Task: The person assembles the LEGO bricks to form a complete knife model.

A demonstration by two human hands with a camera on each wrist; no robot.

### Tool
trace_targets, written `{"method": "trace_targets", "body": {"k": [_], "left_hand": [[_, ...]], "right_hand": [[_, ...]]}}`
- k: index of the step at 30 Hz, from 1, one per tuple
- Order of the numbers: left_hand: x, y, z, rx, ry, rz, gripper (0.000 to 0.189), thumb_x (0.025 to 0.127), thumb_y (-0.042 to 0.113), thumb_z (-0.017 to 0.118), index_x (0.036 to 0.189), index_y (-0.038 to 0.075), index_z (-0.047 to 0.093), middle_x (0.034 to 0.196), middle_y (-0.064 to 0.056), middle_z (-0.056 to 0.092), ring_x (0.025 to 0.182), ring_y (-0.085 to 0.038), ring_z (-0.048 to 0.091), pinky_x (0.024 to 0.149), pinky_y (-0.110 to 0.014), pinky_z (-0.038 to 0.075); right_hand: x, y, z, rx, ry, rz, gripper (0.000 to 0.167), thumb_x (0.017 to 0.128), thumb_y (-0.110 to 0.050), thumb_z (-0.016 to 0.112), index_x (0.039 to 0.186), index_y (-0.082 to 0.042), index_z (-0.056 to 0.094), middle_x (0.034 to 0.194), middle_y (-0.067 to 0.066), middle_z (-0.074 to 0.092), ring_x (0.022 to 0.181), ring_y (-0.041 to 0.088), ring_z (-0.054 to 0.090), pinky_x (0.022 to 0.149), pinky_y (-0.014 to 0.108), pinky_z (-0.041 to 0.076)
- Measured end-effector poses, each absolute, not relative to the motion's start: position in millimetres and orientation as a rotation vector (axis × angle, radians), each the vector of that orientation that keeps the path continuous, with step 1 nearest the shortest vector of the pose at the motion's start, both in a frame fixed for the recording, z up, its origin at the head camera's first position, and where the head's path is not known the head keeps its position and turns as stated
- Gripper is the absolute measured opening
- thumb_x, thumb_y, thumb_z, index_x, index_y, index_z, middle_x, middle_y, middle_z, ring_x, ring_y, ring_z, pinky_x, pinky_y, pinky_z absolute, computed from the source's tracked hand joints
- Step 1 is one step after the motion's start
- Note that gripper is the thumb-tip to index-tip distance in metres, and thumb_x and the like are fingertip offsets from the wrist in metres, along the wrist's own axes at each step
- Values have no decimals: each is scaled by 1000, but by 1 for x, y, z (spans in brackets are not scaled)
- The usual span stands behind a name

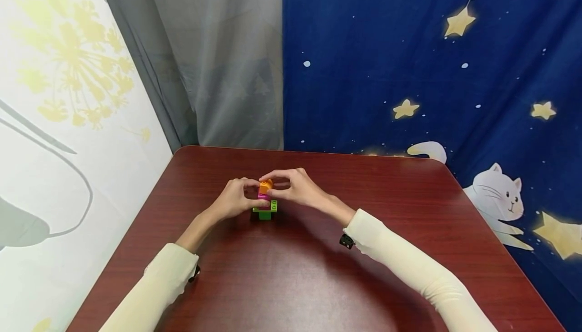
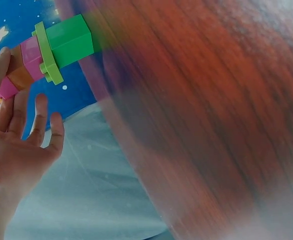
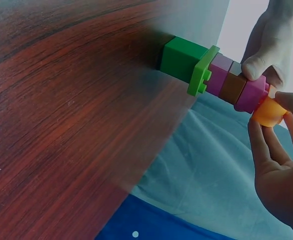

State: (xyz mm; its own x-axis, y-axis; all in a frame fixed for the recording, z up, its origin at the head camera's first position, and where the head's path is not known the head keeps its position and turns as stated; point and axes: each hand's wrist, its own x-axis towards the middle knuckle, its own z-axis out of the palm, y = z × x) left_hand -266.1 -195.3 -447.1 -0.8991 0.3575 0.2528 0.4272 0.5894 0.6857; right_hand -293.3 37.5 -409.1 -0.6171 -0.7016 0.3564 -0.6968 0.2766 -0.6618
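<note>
A tower of toy building bricks stands upright on the table. From the bottom it has a dark green brick (image 3: 182, 59), a thin lime-green plate (image 3: 202, 72) with studs, a pink brick (image 3: 218, 75), a brown brick (image 3: 231, 89) and a second pink brick (image 3: 251, 95). My left hand (image 1: 231, 198) grips the tower around the brown and upper pink bricks, thumb on the near side. At the top, my right hand (image 1: 301, 187) pinches an orange brick (image 3: 268, 113) with a rounded side. The orange brick is right at the upper pink brick, partly hidden by fingers.
The reddish-brown wooden table (image 1: 282, 281) has rounded far corners. Behind it hang a grey curtain (image 1: 232, 69) and a blue star-patterned curtain (image 1: 364, 69). A white floral-patterned panel (image 1: 59, 170) borders the left side. Small black devices sit at both sleeve cuffs.
</note>
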Motion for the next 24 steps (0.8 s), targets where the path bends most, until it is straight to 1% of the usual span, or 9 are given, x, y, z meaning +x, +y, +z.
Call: {"method": "trace_targets", "body": {"k": [2, 4, 9, 12, 14, 18, 24], "left_hand": [[-266, -196, -447, -666, -2734, -1213, 45, 80, 33, 92, 117, 12, 78, 105, -1, 76, 97, -18, 67, 84, -42, 57], [-266, -196, -447, -663, -2741, -1216, 47, 80, 34, 92, 119, 12, 78, 105, -1, 75, 96, -19, 67, 83, -40, 57], [-266, -197, -447, -652, -2748, -1199, 53, 80, 32, 92, 124, 7, 76, 105, -5, 74, 94, -21, 67, 80, -37, 56], [-266, -197, -446, -647, -2748, -1182, 55, 80, 33, 92, 124, 4, 75, 108, -8, 75, 96, -24, 67, 82, -40, 57], [-266, -197, -446, -643, -2749, -1169, 57, 80, 33, 93, 125, 3, 75, 110, -10, 75, 99, -25, 67, 84, -42, 56], [-266, -197, -445, -642, -2752, -1149, 61, 79, 35, 93, 126, 2, 74, 112, -12, 75, 99, -26, 67, 84, -42, 55], [-267, -197, -446, -653, -2753, -1147, 63, 79, 36, 93, 128, 2, 73, 110, -12, 75, 97, -26, 66, 81, -39, 54]], "right_hand": [[-293, 37, -409, -1401, 2523, -1256, 30, 94, -12, 79, 124, -16, 76, 118, -3, 75, 113, 8, 68, 94, 31, 56], [-293, 36, -409, -1426, 2533, -1240, 31, 95, -12, 78, 125, -16, 76, 118, -3, 75, 113, 6, 68, 94, 31, 56], [-292, 33, -412, -1435, 2522, -1275, 32, 94, -9, 78, 126, -13, 76, 120, 0, 75, 114, 8, 68, 95, 34, 56], [-292, 33, -414, -1443, 2508, -1307, 32, 94, -7, 78, 125, -11, 76, 120, 1, 75, 114, 8, 68, 94, 30, 56], [-293, 33, -416, -1458, 2503, -1332, 31, 93, -7, 79, 124, -10, 76, 120, 2, 75, 113, 8, 69, 93, 30, 56], [-294, 32, -420, -1501, 2511, -1365, 30, 92, -9, 80, 122, -10, 77, 118, 2, 76, 111, 7, 69, 91, 33, 58], [-295, 32, -423, -1523, 2512, -1378, 31, 92, -9, 81, 123, -11, 77, 119, 2, 76, 110, 8, 70, 91, 31, 57]]}}
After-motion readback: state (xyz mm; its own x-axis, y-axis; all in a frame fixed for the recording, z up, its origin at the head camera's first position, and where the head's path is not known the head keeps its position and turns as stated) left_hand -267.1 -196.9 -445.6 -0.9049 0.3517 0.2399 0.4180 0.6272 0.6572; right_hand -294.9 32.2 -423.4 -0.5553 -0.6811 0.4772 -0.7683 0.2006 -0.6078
